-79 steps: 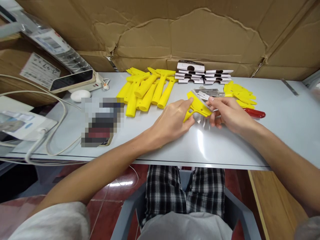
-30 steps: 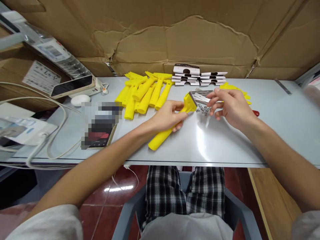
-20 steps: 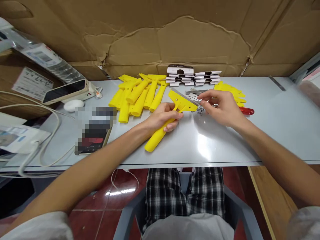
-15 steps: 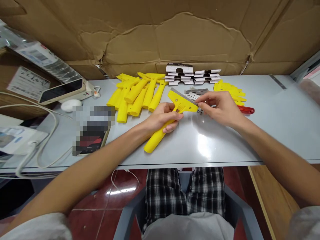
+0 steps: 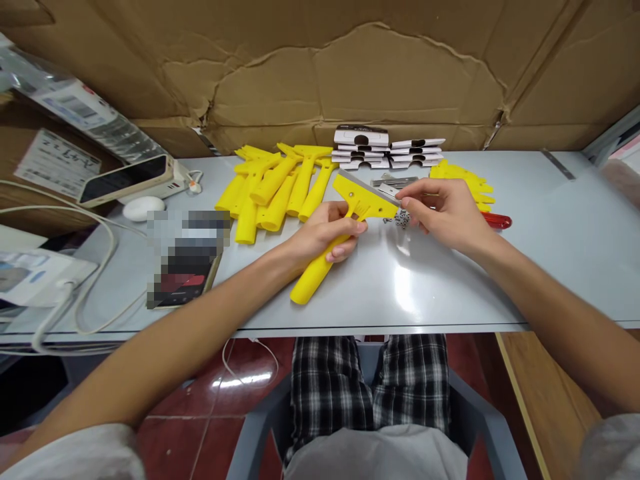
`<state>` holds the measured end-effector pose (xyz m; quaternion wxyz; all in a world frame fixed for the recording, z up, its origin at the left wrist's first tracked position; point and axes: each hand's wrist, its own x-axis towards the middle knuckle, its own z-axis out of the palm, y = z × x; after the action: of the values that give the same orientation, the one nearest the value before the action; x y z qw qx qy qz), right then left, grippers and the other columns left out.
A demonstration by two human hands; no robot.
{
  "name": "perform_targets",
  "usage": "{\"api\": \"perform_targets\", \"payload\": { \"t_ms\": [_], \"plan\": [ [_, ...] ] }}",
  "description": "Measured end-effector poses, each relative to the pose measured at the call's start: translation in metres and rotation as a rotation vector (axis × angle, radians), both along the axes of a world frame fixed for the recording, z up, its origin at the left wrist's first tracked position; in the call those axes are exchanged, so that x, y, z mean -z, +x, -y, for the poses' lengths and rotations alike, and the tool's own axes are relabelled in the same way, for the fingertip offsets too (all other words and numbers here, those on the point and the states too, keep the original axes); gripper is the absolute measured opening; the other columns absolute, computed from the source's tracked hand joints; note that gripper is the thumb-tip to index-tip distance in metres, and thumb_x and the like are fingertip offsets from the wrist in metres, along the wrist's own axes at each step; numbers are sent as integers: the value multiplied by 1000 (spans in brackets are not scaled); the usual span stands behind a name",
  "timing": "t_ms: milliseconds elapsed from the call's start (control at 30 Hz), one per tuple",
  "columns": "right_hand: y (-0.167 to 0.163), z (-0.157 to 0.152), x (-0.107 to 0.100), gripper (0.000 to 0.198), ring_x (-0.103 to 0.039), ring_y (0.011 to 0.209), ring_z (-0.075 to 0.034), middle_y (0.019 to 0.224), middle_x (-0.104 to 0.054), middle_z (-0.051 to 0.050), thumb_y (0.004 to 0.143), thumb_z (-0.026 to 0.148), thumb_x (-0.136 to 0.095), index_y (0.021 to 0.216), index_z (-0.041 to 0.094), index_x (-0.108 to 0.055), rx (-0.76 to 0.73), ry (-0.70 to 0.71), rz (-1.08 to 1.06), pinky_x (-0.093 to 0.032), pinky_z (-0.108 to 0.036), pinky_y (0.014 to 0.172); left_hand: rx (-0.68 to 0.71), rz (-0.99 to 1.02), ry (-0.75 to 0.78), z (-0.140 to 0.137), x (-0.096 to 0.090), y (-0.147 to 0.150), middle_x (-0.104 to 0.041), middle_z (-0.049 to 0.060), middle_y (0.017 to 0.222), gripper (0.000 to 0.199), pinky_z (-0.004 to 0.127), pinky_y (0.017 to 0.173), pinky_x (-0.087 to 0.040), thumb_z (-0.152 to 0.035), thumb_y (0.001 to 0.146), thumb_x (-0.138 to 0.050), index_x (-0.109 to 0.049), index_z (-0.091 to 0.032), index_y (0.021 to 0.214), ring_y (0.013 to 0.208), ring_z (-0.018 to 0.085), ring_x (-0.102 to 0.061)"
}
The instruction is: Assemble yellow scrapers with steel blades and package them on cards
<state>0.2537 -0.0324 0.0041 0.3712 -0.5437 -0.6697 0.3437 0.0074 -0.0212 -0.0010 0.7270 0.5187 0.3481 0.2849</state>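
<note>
My left hand [image 5: 331, 233] is closed around the neck of a yellow scraper [image 5: 313, 277], whose handle slants down to the left. A thin grey metal blade [image 5: 367, 185] lies along the top edge of the scraper's head. At the right end of that edge, my right hand [image 5: 445, 210] pinches the blade between thumb and fingertips. Small screws or nuts [image 5: 400, 219] lie on the table just below the head. Behind it are loose metal blades [image 5: 395, 182]. A red-handled tool [image 5: 497, 220] is partly hidden behind my right hand.
Several yellow scraper handles [image 5: 273, 187] are heaped at the back left. White and black cardboard sleeves [image 5: 360, 139] are stacked behind, with flat yellow pieces [image 5: 460, 179] to their right. Phones [image 5: 125, 180], a white mouse [image 5: 143, 209] and cables [image 5: 107, 267] occupy the left side.
The scraper's head has tilted slightly, and more of the small metal parts now show under its right corner. Both hands keep their hold.
</note>
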Motion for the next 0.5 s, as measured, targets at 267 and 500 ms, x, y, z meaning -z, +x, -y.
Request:
{"api": "perform_targets", "payload": {
  "t_ms": [267, 500],
  "plan": [
    [14, -9, 3, 33, -57, 84, -7, 107, -72, -9, 94, 25, -58, 111, 10, -82, 24, 232, 394, -45, -23, 88, 95, 87, -26, -3, 0, -5, -46, -10, 50, 36, 17, 28, -28, -32, 72, -89, -55, -20, 74, 28, 3, -31],
    [21, -10, 6, 36, -55, 88, -9, 104, -72, -7, 83, 16, -63, 110, 16, -87, -93, 175, 672, -34, -21, 85, 121, 51, 1, -4, 1, -6, -41, -9, 42, 34, 16, 30, -29, -32, 76, -84, -53, -21, 68, 28, 5, -31]
  ]
}}
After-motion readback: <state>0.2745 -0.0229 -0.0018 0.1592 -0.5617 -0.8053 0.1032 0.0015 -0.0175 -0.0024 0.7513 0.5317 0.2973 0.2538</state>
